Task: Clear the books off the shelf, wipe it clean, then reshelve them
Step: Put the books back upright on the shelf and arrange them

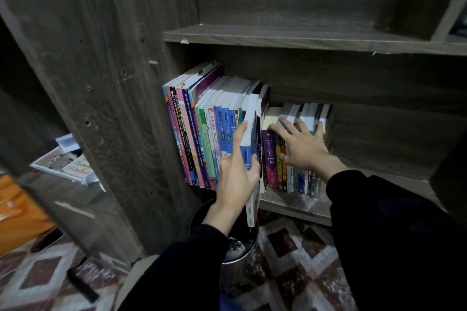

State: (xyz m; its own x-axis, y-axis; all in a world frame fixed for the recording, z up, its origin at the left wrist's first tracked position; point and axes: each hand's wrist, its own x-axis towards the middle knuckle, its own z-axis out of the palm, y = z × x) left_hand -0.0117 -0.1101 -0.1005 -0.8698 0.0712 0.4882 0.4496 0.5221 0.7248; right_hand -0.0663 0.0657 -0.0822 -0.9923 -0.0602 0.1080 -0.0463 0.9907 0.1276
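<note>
A dark wooden shelf (288,203) holds a row of upright books. Tall workbooks (202,139) stand at its left end and short paperbacks (298,179) stand to their right. My left hand (236,171) grips a blue and white book (250,134) that sticks partly out of the row, between the tall books and a dark one. My right hand (300,144) lies flat with spread fingers on the tops of the short paperbacks, holding nothing. The right end of the shelf is bare.
The shelf board above (303,38) is bare. A metal bin (237,247) stands on the patterned carpet just below the shelf, under my left wrist. At the left, a white tray (63,164) of small items and an orange bag (17,212).
</note>
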